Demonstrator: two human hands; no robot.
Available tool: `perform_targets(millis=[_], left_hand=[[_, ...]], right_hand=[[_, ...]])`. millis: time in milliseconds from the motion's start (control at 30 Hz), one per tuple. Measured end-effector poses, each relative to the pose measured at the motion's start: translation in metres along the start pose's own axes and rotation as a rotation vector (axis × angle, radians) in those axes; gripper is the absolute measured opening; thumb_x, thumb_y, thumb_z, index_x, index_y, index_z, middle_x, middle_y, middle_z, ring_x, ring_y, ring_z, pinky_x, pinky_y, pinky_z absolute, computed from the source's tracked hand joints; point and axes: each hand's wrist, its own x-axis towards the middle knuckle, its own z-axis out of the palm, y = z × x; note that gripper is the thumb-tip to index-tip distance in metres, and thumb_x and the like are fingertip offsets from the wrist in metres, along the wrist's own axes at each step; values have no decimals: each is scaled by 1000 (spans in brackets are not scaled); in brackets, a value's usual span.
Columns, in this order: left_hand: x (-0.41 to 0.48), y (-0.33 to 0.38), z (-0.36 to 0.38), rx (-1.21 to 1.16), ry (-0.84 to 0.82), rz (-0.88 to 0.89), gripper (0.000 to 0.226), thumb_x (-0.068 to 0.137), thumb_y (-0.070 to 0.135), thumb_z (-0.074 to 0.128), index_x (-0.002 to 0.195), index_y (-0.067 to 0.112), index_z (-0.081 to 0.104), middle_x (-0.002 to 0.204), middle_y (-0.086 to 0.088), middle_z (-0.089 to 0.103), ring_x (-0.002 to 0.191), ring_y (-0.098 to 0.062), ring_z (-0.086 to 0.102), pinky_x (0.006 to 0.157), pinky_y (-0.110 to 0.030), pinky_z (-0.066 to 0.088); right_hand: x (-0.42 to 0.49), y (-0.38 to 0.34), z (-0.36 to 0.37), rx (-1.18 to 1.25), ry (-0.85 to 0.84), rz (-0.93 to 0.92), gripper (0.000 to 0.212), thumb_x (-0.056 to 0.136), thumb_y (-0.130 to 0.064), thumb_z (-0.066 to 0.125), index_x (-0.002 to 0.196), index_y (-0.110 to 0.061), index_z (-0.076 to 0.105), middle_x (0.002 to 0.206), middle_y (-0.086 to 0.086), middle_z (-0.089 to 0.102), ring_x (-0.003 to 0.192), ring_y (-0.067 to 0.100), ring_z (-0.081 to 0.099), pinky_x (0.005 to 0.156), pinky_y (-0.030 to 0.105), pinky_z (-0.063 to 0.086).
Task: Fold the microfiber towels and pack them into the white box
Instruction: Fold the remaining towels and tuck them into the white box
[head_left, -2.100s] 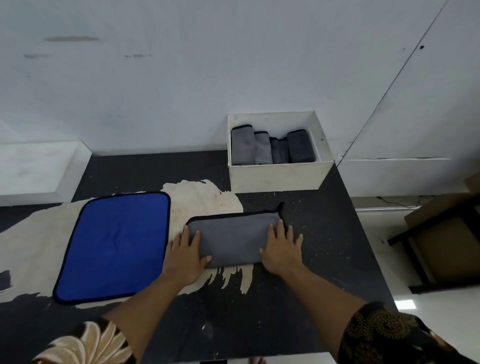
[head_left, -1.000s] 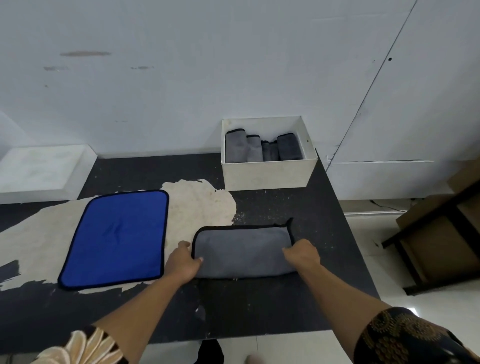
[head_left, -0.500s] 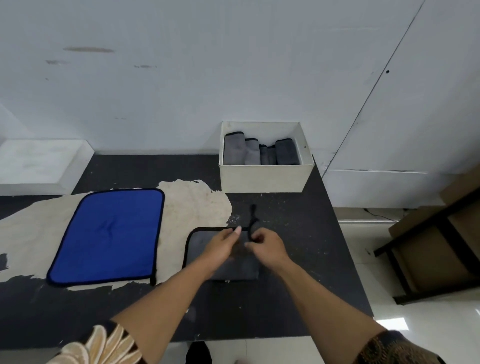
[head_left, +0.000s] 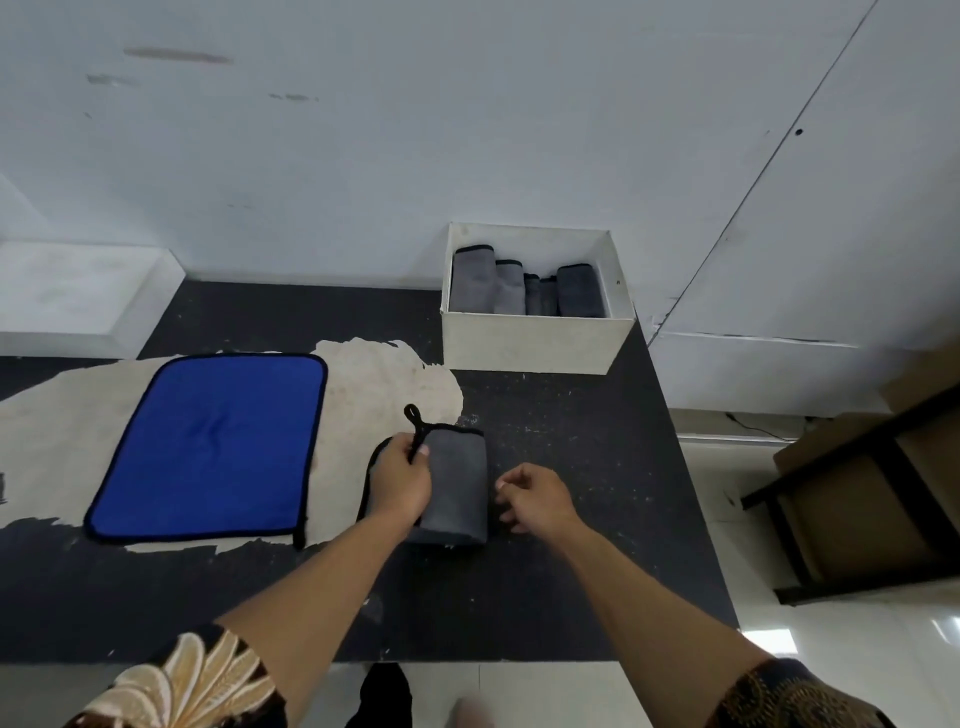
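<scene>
A grey microfiber towel with black trim lies folded into a narrow packet in the middle of the black table. My left hand rests on its left part and pinches the black hanging loop that sticks up from its far corner. Just right of the towel hovers my right hand, fingers loosely curled, holding nothing. A blue towel lies flat and unfolded to the left. The white box stands at the back of the table with several folded grey towels upright inside.
The table's right edge runs close past the box, with a tiled floor below. A dark shelf frame with cardboard boxes stands at the right. A white ledge sits at the back left against the wall.
The grey towel was a wide strip under both flat hands. Its right end has been folded over to the left, making it narrow. My right hand has let go and drawn back to the right.
</scene>
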Motion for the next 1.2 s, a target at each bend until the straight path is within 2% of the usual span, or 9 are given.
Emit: perform_targets(millis=[100,200,267,433,567,733,900,1100,1200], left_hand=[[8,-14,-18,97,34,50,10,98,25,49,103,25,57,93,6,63,91,-19,61,63,-26,41],[17,-31,-31,226,-151,-68,35,95,20,55,129,16,54,118,-5,63,105,-22,59,78,-28,45],[20,-37,-36,251,-200,-95,42,92,16,59,134,11,52,126,-9,61,105,-20,58,83,-25,44],[31,-31,-42,172,-87,6,34,95,13,54,128,14,58,122,-6,64,102,-16,57,89,-27,45],[39,-36,-46,243,-123,-78,42,91,11,58,133,11,54,122,-9,63,108,-22,58,92,-28,46],[41,-42,-52,197,-78,-93,40,86,13,56,126,16,57,109,-3,65,92,-14,60,76,-27,51],[43,-46,-56,228,-97,-104,38,86,11,57,125,16,55,92,6,58,82,-7,56,64,-22,45],[45,-52,-61,266,-114,-109,41,86,10,62,126,13,54,95,2,60,82,-10,56,68,-24,48],[46,-52,-62,271,-145,-111,47,86,11,64,132,13,51,101,-1,63,93,-16,59,81,-31,51]], right_hand=[[4,5,4,-38,-1,11,10,93,-20,59,85,-24,64,85,-2,72,64,10,70,56,26,58],[7,8,11,-92,-20,16,11,93,-20,59,83,-24,64,82,-1,72,62,11,69,54,27,58],[8,9,14,-125,-39,12,12,93,-21,60,83,-24,64,82,-1,72,63,11,70,53,26,57],[12,9,15,-154,-50,22,11,94,-20,60,84,-23,64,84,0,71,67,13,71,55,27,58],[16,9,16,-164,-51,21,10,94,-21,60,85,-24,64,83,-1,72,67,13,72,55,27,58],[21,10,13,-169,-39,23,11,93,-22,61,83,-24,65,82,-2,72,65,12,71,57,28,59],[21,12,14,-185,-58,29,10,94,-22,60,85,-25,65,84,-2,72,68,12,71,58,27,59],[20,15,18,-194,-80,30,7,94,-23,61,88,-25,64,85,-2,71,69,12,71,61,28,60],[20,17,21,-205,-76,-3,5,92,-24,65,88,-26,62,83,-2,70,70,13,71,69,33,61]])
